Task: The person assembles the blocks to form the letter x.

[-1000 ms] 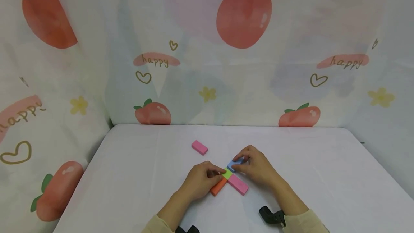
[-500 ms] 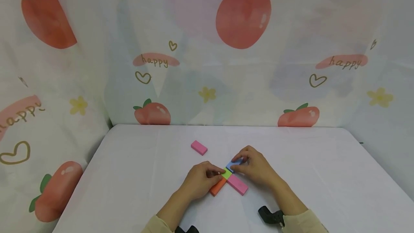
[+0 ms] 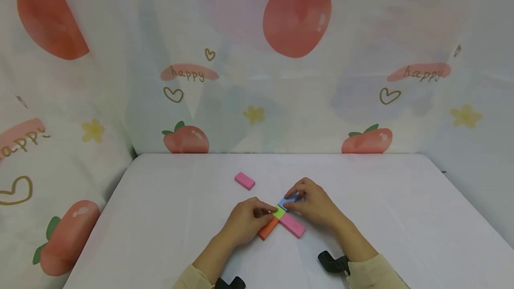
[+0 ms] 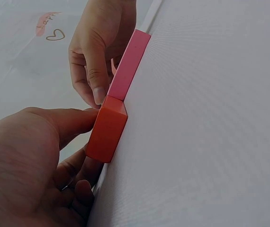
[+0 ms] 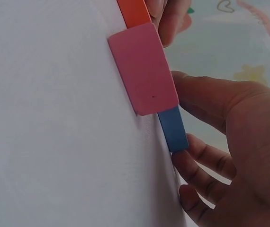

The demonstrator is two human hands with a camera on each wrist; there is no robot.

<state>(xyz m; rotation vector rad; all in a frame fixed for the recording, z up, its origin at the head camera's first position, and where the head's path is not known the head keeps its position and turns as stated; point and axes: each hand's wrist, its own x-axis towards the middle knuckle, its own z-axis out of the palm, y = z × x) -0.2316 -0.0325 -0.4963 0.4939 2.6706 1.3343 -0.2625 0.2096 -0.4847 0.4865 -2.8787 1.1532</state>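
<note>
Several coloured blocks meet on the white table. In the head view a green block (image 3: 279,213) sits in the middle, an orange block (image 3: 265,232) runs toward the lower left, and a pink block (image 3: 292,225) toward the lower right. My left hand (image 3: 246,223) holds the orange block, thumb at its upper edge, while a fingertip touches the green one. With thumb and fingers, my right hand (image 3: 315,203) pinches a blue block (image 3: 287,200) above the green. In the right wrist view the pink block (image 5: 144,68) partly hides the blue block (image 5: 173,131). Curled fingers cover the green block's left side.
Another pink block (image 3: 245,180) lies apart, farther back on the white table (image 3: 168,200). A patterned cloth (image 3: 237,88) hangs behind and at the left. Black wrist devices (image 3: 333,262) sit by both sleeves.
The whole head view has shifted slightly, so everything appears a little farther left and up. Both hands keep nearly the same hold, and the blocks stay in the same arrangement.
</note>
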